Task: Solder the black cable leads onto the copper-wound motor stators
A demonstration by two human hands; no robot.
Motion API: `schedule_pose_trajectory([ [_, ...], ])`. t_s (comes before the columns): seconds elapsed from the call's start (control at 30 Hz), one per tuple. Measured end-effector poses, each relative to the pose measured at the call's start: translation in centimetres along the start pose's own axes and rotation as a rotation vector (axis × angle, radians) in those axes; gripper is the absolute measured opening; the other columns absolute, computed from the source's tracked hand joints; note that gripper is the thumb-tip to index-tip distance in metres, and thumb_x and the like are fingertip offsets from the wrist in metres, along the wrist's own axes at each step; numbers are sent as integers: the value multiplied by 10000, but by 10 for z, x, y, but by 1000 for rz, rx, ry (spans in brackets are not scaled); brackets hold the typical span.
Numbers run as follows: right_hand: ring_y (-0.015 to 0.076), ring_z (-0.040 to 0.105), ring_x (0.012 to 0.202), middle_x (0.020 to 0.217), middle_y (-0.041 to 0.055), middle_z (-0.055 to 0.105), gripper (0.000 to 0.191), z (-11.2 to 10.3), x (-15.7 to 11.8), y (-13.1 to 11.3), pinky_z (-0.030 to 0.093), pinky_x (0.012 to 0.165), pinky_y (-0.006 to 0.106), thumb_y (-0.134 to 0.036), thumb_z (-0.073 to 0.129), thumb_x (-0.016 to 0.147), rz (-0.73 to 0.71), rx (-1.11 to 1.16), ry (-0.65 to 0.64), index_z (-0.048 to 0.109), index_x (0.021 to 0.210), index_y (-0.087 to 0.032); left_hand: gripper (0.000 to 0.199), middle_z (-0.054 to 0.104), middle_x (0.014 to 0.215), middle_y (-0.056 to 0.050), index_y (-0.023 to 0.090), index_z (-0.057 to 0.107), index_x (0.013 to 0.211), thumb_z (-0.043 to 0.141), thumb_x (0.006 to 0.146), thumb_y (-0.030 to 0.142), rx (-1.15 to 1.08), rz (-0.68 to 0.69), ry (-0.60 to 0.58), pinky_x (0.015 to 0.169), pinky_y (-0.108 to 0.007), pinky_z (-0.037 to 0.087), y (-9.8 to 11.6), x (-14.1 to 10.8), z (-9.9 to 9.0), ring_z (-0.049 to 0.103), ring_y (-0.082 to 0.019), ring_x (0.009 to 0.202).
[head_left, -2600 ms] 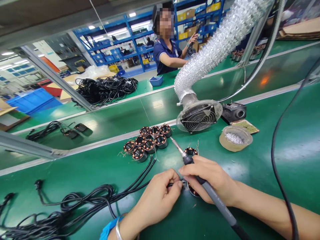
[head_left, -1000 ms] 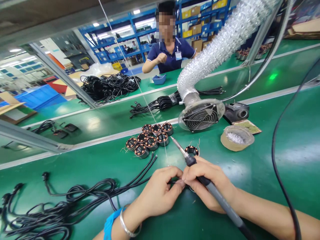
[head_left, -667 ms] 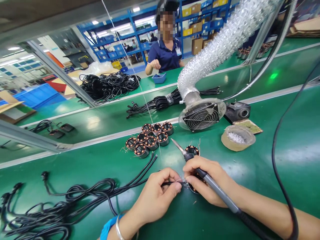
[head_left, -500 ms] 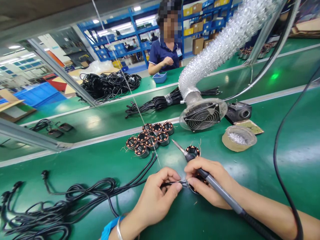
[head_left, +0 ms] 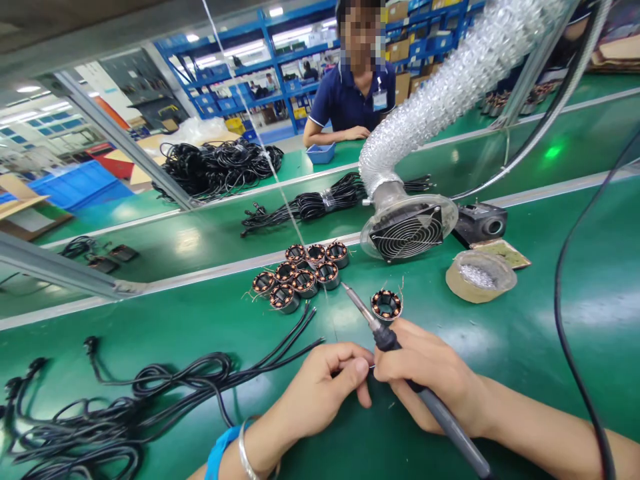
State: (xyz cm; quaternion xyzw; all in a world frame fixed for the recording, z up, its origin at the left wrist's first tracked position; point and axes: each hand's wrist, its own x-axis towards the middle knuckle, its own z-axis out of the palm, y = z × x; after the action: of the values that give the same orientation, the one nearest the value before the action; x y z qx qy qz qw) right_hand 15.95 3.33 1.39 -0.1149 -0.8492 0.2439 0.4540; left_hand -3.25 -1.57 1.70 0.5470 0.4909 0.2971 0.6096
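Note:
My right hand [head_left: 440,377] grips a soldering iron [head_left: 385,337], its tip pointing up and left toward the grouped stators. My left hand [head_left: 330,387] is closed in a pinch, fingertips against those of my right hand. Between them shows only a short dark bit of black cable [head_left: 371,369]; whatever it joins is hidden by my fingers. Just beyond the iron stands a single copper-wound stator [head_left: 387,305] with thin wires sticking up. Several more stators [head_left: 304,283] sit bunched to the left. Loose black cables [head_left: 200,380] spread over the green bench, their stripped ends near my left hand.
A fume extractor fan [head_left: 410,233] on a silver duct [head_left: 440,93] hangs ahead. To its right are a soldering iron stand [head_left: 483,223] and a round tub [head_left: 480,277]. Bundled cables [head_left: 325,200] lie behind the rail. A co-worker [head_left: 353,100] sits opposite beside a blue tray [head_left: 321,153].
My hands have come together, and the cable and stator seen between them are now mostly hidden. The lone stator is more exposed. The co-worker has lowered a raised hand to the bench.

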Motion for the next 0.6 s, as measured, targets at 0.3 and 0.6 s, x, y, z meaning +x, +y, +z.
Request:
schedule_pose_trajectory([
  [0.3, 131, 458, 599, 696, -3, 600, 242, -1, 1, -5, 400, 568, 257, -10, 494, 838, 88, -46, 74, 574, 972, -195, 369, 701, 695, -37, 175, 719, 746, 506, 953, 394, 336, 64, 123, 637, -251, 408, 5, -6, 2, 580, -164, 662],
  [0.6, 141, 503, 630, 735, 12, 629, 259, 0, 3, -7, 445, 617, 278, -18, 485, 833, 131, -16, 42, 599, 999, -182, 263, 675, 705, -28, 165, 678, 779, 560, 910, 360, 158, -11, 192, 605, -237, 410, 0, -5, 8, 542, -145, 640],
])
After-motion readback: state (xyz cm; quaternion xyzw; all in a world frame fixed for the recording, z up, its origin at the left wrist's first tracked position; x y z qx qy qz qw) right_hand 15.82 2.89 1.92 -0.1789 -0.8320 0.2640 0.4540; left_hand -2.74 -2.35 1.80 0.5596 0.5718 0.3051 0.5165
